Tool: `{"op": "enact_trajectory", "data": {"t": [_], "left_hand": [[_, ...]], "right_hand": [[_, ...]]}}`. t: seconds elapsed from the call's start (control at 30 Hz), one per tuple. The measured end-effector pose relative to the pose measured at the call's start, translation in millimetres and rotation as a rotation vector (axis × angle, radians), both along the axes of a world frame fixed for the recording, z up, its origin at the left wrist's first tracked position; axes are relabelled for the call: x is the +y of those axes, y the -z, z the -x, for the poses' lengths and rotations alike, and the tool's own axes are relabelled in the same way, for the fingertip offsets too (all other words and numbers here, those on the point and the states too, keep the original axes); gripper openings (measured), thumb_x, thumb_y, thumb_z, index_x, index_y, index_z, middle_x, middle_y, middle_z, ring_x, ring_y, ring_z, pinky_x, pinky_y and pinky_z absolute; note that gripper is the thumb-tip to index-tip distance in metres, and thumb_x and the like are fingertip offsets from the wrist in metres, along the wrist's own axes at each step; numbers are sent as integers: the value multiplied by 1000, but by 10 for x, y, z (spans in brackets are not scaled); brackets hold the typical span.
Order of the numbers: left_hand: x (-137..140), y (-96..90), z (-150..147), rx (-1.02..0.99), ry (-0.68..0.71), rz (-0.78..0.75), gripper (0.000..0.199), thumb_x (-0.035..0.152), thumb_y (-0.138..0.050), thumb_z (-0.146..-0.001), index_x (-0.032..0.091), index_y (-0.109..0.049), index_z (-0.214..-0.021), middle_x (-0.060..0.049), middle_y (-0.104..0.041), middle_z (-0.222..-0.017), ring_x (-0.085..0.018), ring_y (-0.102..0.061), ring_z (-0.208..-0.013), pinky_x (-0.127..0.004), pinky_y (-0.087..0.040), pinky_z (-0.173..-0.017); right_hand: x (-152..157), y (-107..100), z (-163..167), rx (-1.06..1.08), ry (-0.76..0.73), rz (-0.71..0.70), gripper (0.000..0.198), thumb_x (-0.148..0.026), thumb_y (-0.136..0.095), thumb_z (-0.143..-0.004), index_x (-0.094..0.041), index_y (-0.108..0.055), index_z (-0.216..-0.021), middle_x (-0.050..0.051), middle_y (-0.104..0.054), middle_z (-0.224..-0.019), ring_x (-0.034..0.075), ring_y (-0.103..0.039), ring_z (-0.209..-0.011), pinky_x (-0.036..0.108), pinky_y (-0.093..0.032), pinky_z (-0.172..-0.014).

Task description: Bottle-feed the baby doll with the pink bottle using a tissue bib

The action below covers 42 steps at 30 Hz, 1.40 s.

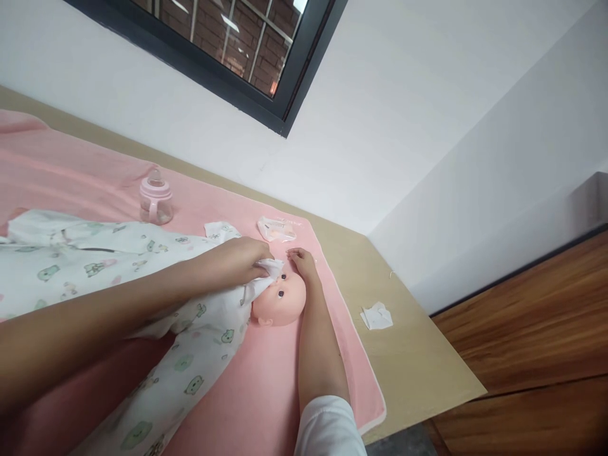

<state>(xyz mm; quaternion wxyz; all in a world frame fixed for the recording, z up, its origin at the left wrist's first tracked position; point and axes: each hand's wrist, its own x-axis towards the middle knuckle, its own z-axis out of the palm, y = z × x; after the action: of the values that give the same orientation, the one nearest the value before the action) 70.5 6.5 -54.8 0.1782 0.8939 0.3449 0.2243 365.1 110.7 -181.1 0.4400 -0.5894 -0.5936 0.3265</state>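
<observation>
A baby doll (pixel 282 307) lies on its back with its bald head toward the right. It wears a white romper (pixel 209 326) with green and pink animal prints. My left hand (pixel 244 258) reaches across the doll's chest, its fingers closed on a white tissue (pixel 272 273). The tissue lies against the lower part of the doll's face and hides its mouth. Around the far side of the head rests my right hand (pixel 303 261), fingers stretched out and holding nothing. Its forearm runs along the top of the head.
A pink-lidded baby bottle (pixel 156 199) stands on the pink blanket (pixel 275 380) beyond the doll. A clear plastic packet (pixel 277 229) lies near my right hand. A crumpled white tissue (pixel 377 315) is on the bare tabletop (pixel 413 361). A wall and window (pixel 237 44) border the far side.
</observation>
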Motion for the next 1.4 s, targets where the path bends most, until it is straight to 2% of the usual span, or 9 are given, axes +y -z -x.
{"op": "enact_trajectory", "data": {"t": [0.27, 0.57, 0.7, 0.93, 1.13, 1.4], "left_hand": [[36, 13, -21, 17, -31, -22, 15, 26, -52, -81, 20, -65, -76, -6, -67, -82, -23, -64, -79, -29, -42, -67], [30, -91, 13, 32, -93, -67, 19, 22, -50, -82, 20, -69, -79, -8, -68, -84, -24, -63, -82, -29, -41, -68], [11, -140, 67, -3, -70, -23, 20, 25, -53, -81, 22, -73, -83, -5, -71, -92, -23, -64, -87, -28, -40, -71], [5, -155, 140, 53, 74, 194, 20, 32, -61, -75, 28, -77, -86, 2, -74, -98, -18, -66, -87, -24, -42, -72], [29, -90, 112, 74, 102, 193, 20, 28, -59, -75, 27, -78, -82, 1, -76, -89, -19, -67, -81, -26, -42, -72], [57, 2, 92, 87, 79, 184, 21, 26, -57, -74, 25, -76, -81, -2, -74, -88, -20, -66, -77, -27, -41, -67]], "right_hand": [[-22, -26, 14, -1, 16, 17, 17, -25, -59, -75, -19, -70, -86, 3, -73, -87, 15, -65, -82, 32, -52, -90], [-19, -37, 19, 16, 20, 28, 16, -25, -58, -76, -18, -69, -85, 4, -73, -87, 14, -64, -80, 32, -51, -89], [-14, -35, 16, 5, 23, 26, 17, -27, -59, -75, -18, -69, -85, 4, -73, -88, 15, -64, -81, 31, -51, -88], [-18, -20, 12, 18, 33, 31, 16, -24, -59, -74, -19, -69, -86, 4, -73, -92, 14, -64, -81, 32, -51, -90], [1, -13, 10, 19, 25, 17, 14, -24, -58, -75, -19, -68, -83, 3, -73, -86, 14, -64, -78, 32, -52, -89], [15, 4, 3, 26, 24, 19, 16, -27, -59, -74, -19, -68, -83, 4, -74, -91, 14, -64, -79, 31, -52, -87]]}}
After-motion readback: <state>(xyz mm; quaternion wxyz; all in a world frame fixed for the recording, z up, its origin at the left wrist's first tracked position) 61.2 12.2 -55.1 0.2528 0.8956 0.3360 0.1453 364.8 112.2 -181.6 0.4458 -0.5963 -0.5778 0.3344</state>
